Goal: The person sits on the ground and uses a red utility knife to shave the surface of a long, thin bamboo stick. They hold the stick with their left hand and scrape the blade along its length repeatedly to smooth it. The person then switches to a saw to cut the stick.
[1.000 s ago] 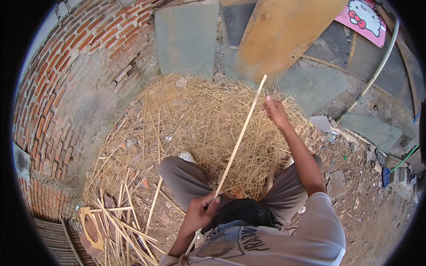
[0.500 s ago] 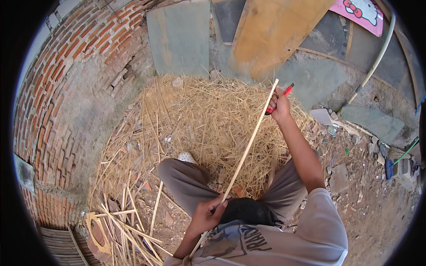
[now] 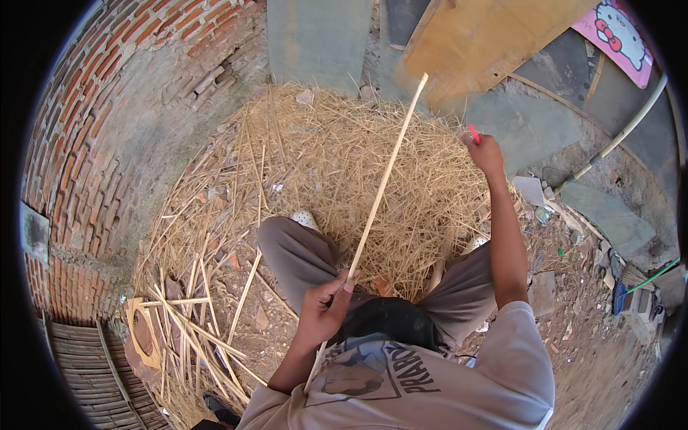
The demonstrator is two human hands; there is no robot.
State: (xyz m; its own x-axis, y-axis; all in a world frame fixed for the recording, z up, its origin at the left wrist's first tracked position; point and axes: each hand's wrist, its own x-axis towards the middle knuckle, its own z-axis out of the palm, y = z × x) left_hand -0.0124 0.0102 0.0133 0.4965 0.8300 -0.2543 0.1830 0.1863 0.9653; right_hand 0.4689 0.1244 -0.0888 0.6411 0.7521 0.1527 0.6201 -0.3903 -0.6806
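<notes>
Cream strip [image 3: 388, 175] extends above and below the left hand [image 3: 322, 309].

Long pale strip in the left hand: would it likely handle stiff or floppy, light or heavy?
The pale strip is probably fairly stiff, extending nearly straight beyond the left hand. It is likely light, being so thin. Pushed sideways, it might flex somewhat, given its slender length.

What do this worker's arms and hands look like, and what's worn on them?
The left hand and right hand are human and ungloved, each with a bare forearm. The right sleeve is short, loose and pale greyish, part of a shirt with a dark print on its front.
</notes>
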